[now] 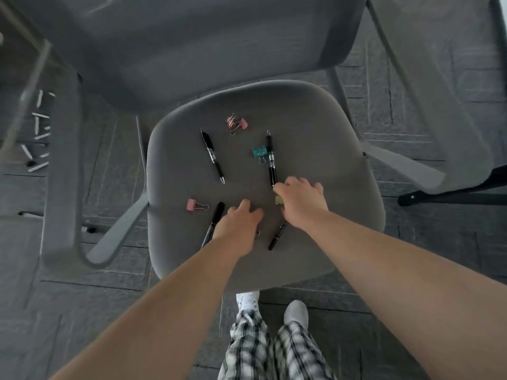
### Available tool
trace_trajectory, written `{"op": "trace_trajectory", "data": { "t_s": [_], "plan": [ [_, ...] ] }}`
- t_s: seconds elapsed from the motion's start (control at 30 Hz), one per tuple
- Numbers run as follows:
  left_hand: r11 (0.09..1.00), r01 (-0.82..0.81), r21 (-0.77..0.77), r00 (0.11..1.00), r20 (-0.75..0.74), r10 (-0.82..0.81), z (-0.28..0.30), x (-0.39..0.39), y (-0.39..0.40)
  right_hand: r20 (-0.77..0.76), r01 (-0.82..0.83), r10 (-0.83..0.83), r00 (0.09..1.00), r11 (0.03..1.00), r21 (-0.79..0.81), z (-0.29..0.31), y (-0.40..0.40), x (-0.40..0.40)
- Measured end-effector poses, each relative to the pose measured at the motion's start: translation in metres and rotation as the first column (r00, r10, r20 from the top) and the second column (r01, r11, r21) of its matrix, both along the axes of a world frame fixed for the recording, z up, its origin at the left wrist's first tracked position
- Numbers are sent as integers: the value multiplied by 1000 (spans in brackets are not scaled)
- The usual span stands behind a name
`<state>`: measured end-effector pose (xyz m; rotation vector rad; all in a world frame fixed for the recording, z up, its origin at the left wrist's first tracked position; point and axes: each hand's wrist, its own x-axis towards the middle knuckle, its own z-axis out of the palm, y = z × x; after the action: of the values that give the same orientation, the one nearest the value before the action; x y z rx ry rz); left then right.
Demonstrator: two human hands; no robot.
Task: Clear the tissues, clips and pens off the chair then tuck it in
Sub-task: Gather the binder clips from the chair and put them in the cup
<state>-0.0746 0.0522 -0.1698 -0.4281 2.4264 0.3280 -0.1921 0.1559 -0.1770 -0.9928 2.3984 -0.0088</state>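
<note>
A grey office chair seat (329, 138) carries several black pens and binder clips. One pen (212, 156) lies left of centre, another pen (271, 157) right of it beside a teal clip (259, 152). Two pink clips (237, 123) rest at the back, one pink clip (193, 204) at the left. My left hand (238, 220) hovers palm down, fingers apart, between a pen (212, 223) and a pen (277, 235). My right hand (300, 200) reaches over a yellow clip (279, 199), its fingertips at the tip of the right pen. No tissues are visible.
The chair's backrest (192, 45) fills the top, with armrests at the left (63, 165) and right (406, 163). A black chair-base leg (444, 194) sticks out at the right. Small white sticks (38, 138) lie on the dark carpet at the left. My feet (295, 311) stand below the seat.
</note>
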Motion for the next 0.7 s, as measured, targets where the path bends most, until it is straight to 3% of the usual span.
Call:
{"op": "trace_trajectory", "data": {
  "t_s": [0.1, 0.2, 0.33, 0.43, 0.6, 0.7],
  "plan": [
    [990, 142, -19, 988, 57, -141, -1, -7, -8, -2, -31, 31, 1000, 999, -16, -1, -4, -1],
    [989, 140, 43, 989, 51, -142, -2, -7, -11, 42, -53, 55, 998, 998, -37, 2, -5, -3],
    [983, -61, 170, 996, -60, 73, 11, -5, -10, 74, -51, 57, 996, 995, -86, 14, -8, -3],
    [937, -256, 236, 947, -132, 292, 23, -6, -15, 95, 38, -27, 995, 993, -112, 27, -11, -4],
    [863, -479, 159, 831, -234, 504, 32, -3, -52, 191, 208, -172, 967, 960, -189, 40, -29, -11],
    [831, -551, 75, 786, -289, 547, 30, 5, -74, 225, 267, -223, 948, 946, -185, 43, -45, -11]
  ]
}}
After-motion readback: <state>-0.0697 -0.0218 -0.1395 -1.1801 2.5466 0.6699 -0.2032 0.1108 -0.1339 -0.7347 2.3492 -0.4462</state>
